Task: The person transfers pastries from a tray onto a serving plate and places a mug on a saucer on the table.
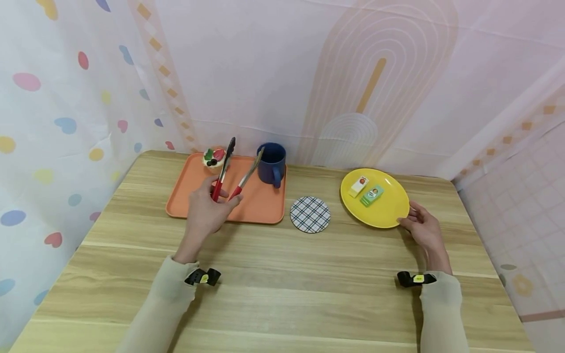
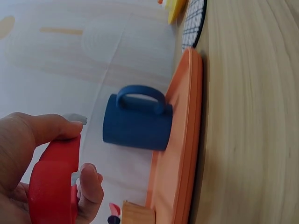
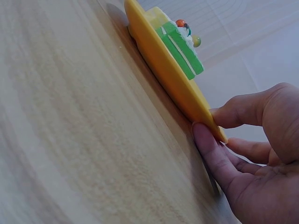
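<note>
My left hand grips a pair of red-handled tongs, whose arms are spread apart and point away over the orange tray. One tong arm rises beside a cupcake topped with fruit; the other overlaps the blue mug in the head view. Both cupcake and mug stand on the tray. On the right, my right hand pinches the near right rim of a yellow plate between thumb and fingers. Two small cake slices lie on that plate, a white one and a green one.
A round checked coaster lies between tray and plate on the wooden table. Patterned cloth hangs right behind the table's back edge and along both sides.
</note>
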A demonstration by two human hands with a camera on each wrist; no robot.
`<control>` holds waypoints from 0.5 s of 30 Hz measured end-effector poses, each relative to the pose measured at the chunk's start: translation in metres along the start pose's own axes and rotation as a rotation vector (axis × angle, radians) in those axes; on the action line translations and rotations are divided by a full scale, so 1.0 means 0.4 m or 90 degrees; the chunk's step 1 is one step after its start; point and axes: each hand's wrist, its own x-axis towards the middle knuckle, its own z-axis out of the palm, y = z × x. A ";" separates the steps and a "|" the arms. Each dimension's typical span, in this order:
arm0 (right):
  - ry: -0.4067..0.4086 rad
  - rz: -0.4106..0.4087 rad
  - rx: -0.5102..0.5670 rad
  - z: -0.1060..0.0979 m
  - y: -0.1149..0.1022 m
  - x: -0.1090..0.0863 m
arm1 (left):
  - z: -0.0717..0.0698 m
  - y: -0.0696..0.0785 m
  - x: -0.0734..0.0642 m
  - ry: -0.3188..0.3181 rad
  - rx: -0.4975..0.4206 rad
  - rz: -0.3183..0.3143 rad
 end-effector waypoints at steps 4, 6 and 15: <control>0.000 -0.002 0.000 0.000 0.001 0.000 | -0.007 -0.020 0.007 0.014 0.006 -0.002; -0.002 -0.004 -0.001 -0.001 0.001 -0.001 | -0.011 -0.029 0.011 0.019 0.010 0.000; -0.006 -0.008 -0.003 -0.003 0.001 -0.003 | -0.033 -0.052 0.026 0.021 0.013 -0.030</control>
